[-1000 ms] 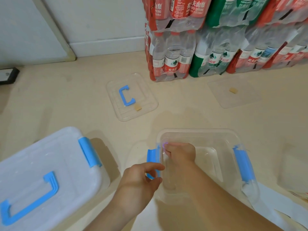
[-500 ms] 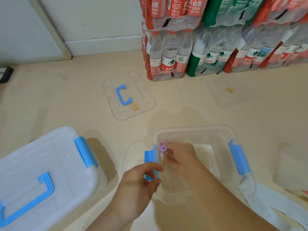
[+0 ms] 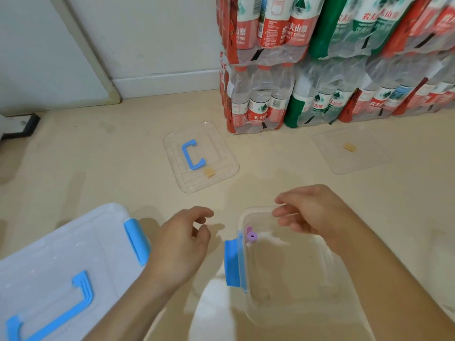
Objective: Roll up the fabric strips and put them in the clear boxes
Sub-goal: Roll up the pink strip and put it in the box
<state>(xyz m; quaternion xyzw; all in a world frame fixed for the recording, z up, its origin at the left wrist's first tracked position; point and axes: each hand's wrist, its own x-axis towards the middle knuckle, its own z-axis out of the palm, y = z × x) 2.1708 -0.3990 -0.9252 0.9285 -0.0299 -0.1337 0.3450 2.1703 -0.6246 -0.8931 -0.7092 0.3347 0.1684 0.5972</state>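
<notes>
An open clear box [image 3: 290, 301] with a blue latch [image 3: 232, 263] stands on the floor at the lower middle. A small purple rolled fabric strip [image 3: 251, 235] lies inside it, against the left wall near the back corner. My right hand [image 3: 312, 212] hovers over the box's back rim, fingers loosely curled, holding nothing. My left hand [image 3: 182, 244] hangs in the air left of the box, fingers relaxed and empty. A closed box [image 3: 51, 274] with a white lid, blue handle and blue latch sits at the lower left.
A clear lid with a blue handle [image 3: 200, 156] lies on the floor beyond the boxes, a second clear lid [image 3: 349, 150] at the right. Shrink-wrapped packs of water bottles [image 3: 320, 62] are stacked against the wall. A white strip [image 3: 211, 313] lies under the open box's front.
My right hand let go of the purple roll, left it in the box and rose to the back rim. My left hand came off the blue latch and moved left and up.
</notes>
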